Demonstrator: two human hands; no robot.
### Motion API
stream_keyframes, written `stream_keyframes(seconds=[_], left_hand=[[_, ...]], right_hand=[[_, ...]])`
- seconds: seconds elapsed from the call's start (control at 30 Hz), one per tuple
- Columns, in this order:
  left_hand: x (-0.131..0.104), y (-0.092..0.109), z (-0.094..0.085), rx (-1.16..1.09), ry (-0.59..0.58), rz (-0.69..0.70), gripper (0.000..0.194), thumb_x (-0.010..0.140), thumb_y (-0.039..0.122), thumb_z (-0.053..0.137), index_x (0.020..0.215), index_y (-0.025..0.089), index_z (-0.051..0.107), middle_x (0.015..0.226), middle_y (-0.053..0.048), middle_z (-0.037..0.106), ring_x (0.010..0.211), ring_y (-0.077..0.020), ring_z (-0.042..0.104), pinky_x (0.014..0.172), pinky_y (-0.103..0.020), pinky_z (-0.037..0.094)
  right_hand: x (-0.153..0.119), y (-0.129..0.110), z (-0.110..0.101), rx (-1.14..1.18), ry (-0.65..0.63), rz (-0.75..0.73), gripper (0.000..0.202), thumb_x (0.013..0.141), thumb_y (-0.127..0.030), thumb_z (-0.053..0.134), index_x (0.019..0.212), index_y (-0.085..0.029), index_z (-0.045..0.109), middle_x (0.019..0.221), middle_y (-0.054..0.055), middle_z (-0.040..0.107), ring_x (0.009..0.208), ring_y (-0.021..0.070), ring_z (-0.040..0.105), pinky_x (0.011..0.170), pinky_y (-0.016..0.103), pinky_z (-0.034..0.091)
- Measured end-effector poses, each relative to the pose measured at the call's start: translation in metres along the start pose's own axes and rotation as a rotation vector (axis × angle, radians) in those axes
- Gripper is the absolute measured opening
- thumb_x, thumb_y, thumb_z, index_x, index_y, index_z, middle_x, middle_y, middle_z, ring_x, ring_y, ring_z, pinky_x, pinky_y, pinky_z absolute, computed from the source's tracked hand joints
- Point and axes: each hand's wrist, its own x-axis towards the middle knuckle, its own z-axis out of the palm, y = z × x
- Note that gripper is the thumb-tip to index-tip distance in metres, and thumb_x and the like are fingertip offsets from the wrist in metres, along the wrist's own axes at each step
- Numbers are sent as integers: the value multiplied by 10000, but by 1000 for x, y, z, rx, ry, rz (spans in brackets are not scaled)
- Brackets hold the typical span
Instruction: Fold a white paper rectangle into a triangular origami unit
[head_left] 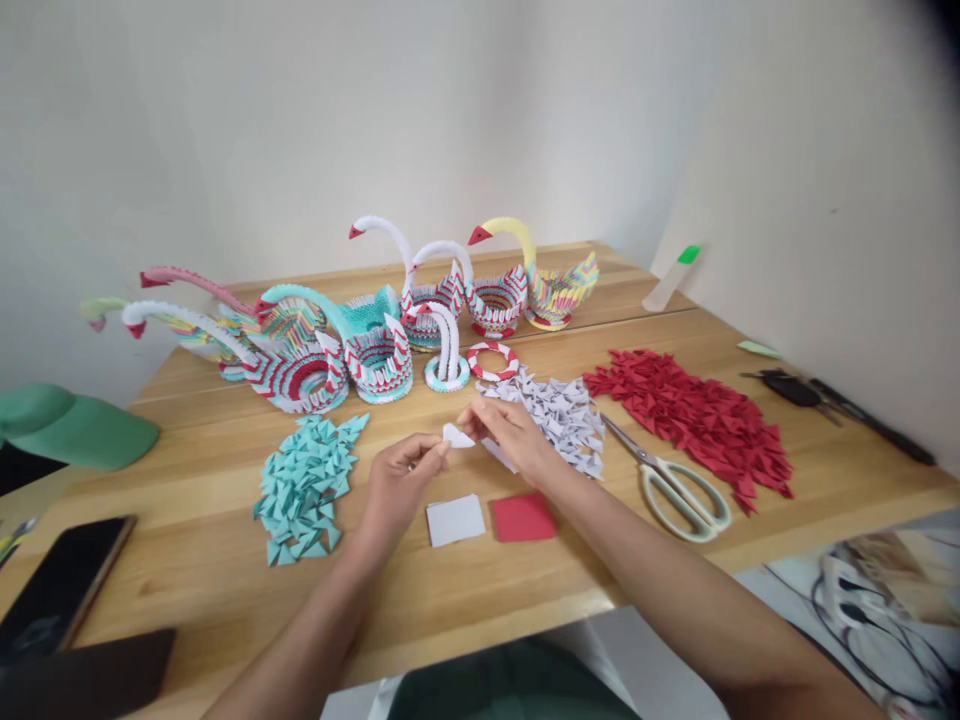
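Note:
My left hand (401,480) and my right hand (510,432) meet above the wooden table (187,560), both pinching a small folded white paper piece (457,436) between their fingertips. Just below them lie a stack of white paper squares (455,520) and a stack of red paper squares (523,517). A heap of folded white triangles (559,410) sits right behind my right hand. A heap of teal triangles (304,485) lies to the left of my left hand. A wide heap of red triangles (697,415) spreads to the right.
Several modular paper swans (375,320) stand in a row at the back. Scissors (675,485) lie right of my right hand. A green cap (71,425) and a phone (64,585) are at the left, keys (795,390) and a glue tube (671,278) at the right.

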Motion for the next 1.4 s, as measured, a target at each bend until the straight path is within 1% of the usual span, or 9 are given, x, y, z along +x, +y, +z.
stream_keyframes(seconds=[0.1,0.2,0.3,0.4,0.6,0.83,0.93,1.1,1.4], left_hand=[[2,1,-3,-43,108,15,181,779,314,611,696,155,641,600,17,567,593,-110,482,597,-215,383],[3,1,-3,-60,118,21,177,761,312,633,686,153,653,608,15,578,598,-110,485,599,-218,383],[4,1,-3,-105,101,-21,194,758,335,639,819,157,685,638,10,601,614,-116,502,619,-226,391],[5,0,-5,-184,55,-104,323,807,421,567,949,150,673,682,-13,633,614,-125,530,616,-239,397],[7,-1,-10,-260,-77,-190,259,755,392,644,738,134,650,608,-12,620,553,-100,510,577,-218,376],[7,8,-9,-318,-96,-199,244,728,378,665,753,147,591,655,-19,636,578,-126,563,545,-231,426],[7,9,-8,-246,-86,-172,251,723,377,666,752,145,576,608,-3,620,533,-113,548,533,-226,426],[7,3,-5,-227,-100,-132,233,702,330,686,787,152,562,601,23,592,524,-92,524,533,-207,404],[5,-1,-2,-144,-123,-163,213,726,334,656,767,133,598,575,20,563,527,-86,481,539,-207,380]], right_hand=[[0,1,0,31,-74,6,389,875,-503,460,892,-154,632,752,31,611,674,137,579,647,260,469],[-2,1,3,-75,-94,-45,237,831,-390,577,904,-172,633,750,10,626,679,129,580,654,247,460],[-4,1,3,-237,-4,-136,91,801,-270,615,840,-196,651,769,0,645,703,135,578,665,249,446],[-4,-1,2,-355,28,-228,77,802,-211,600,837,-214,669,809,6,664,740,150,595,699,266,449],[-5,-4,2,-450,-8,-347,124,802,-137,580,827,-222,666,815,5,668,765,152,606,735,274,447],[-6,-7,3,-80,-115,-85,196,873,-291,512,1010,-199,619,812,21,672,790,154,632,760,298,487],[-5,-6,3,-53,-129,-27,223,840,-333,563,992,-181,623,809,25,674,770,155,630,742,296,491],[-5,-3,5,-150,-91,-37,129,792,-292,613,846,-182,651,778,12,666,712,144,600,674,263,468],[-4,-1,6,-198,-8,-77,105,794,-255,592,838,-179,650,718,-3,629,653,122,551,616,238,420]])
